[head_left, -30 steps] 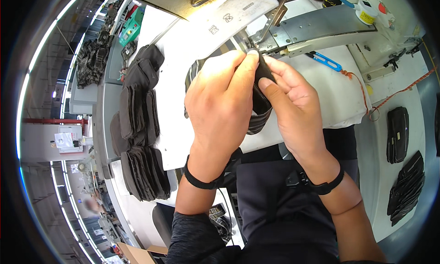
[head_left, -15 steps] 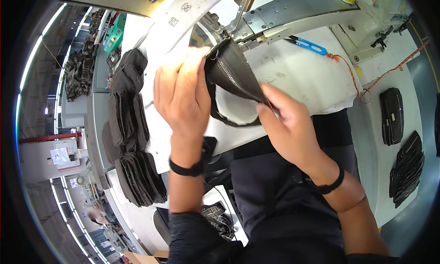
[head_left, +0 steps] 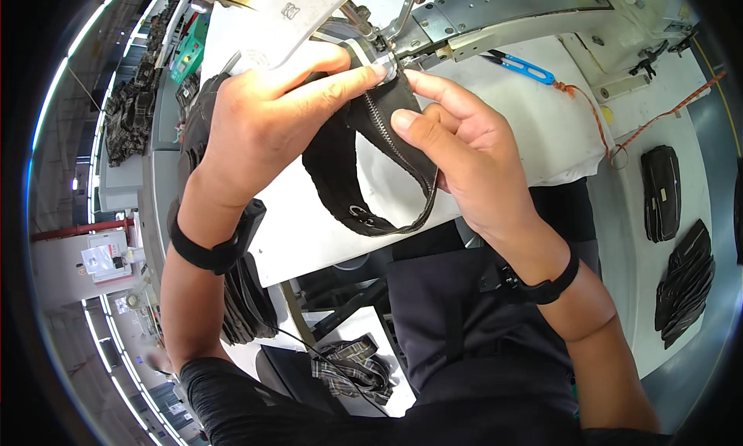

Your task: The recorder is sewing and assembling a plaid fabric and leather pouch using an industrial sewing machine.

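Note:
A black fabric piece with a metal zipper (head_left: 383, 125) is held at the sewing machine's needle and presser-foot area (head_left: 381, 43). It hangs in an open loop over the white work surface (head_left: 298, 233). My left hand (head_left: 271, 109) grips its upper left side, one fingertip pressed on the fabric beside the foot. On the other side, my right hand (head_left: 468, 148) pinches the right edge between thumb and fingers, its forefinger near the foot. The fabric under my left fingers is partly hidden.
The machine's metal arm (head_left: 503, 16) crosses the top. Blue-handled thread snips (head_left: 526, 68) lie on a white cloth, tied to an orange cord (head_left: 596, 125). Stacked black pieces lie at right (head_left: 660, 194) and left (head_left: 246, 307). Plaid straps (head_left: 352, 368) sit below.
My left hand has shifted left and turned, its finger now reaching right to the foot. My right hand has moved up along the piece, and the loop has turned and opened wider.

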Motion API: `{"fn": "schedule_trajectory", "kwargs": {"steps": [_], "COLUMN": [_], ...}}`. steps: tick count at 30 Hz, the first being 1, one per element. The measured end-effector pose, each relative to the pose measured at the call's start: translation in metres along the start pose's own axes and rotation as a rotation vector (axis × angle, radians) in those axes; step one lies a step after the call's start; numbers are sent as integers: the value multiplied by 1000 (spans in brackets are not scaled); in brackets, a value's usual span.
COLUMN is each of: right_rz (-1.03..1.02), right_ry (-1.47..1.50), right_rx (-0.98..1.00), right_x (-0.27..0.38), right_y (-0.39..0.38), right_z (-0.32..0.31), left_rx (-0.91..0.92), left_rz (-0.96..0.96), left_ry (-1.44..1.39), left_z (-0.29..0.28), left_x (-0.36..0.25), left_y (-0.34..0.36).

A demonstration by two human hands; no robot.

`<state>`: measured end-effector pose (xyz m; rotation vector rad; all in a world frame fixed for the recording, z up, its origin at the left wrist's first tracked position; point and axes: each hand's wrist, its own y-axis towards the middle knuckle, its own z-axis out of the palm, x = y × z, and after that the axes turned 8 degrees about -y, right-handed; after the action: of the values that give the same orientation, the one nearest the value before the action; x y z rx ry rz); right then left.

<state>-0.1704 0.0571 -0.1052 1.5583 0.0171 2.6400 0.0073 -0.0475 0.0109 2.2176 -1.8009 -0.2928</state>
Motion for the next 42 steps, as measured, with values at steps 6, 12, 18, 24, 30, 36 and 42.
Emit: {"fn": "schedule_trajectory", "kwargs": {"steps": [6, 12, 18, 24, 30, 36, 42], "right_rz": [70, -11, -2, -11, -49, -18, -16], "right_ry": [53, 18, -18, 21, 76, 69, 1], "right_rx": [-26, 10, -56, -48, -33, 25, 82], "right_x": [5, -6, 3, 5, 2, 4, 5], "right_y": [-1, 4, 14, 21, 27, 26, 15], "right_z": [1, -4, 7, 5, 6, -4, -24], "left_rx": [106, 51, 18, -32, -251, -419, -404], "left_rz": [-171, -196, -272, -478, -694, -863, -833], "left_ry": [-271, -285, -68, 19, 14, 38, -52], "left_z": [-8, -3, 0, 10, 38, 62, 69], "left_x": [-3, -5, -19, -50, -82, -114, -132], "left_y": [3, 4, 10, 18, 32, 44, 34]}}
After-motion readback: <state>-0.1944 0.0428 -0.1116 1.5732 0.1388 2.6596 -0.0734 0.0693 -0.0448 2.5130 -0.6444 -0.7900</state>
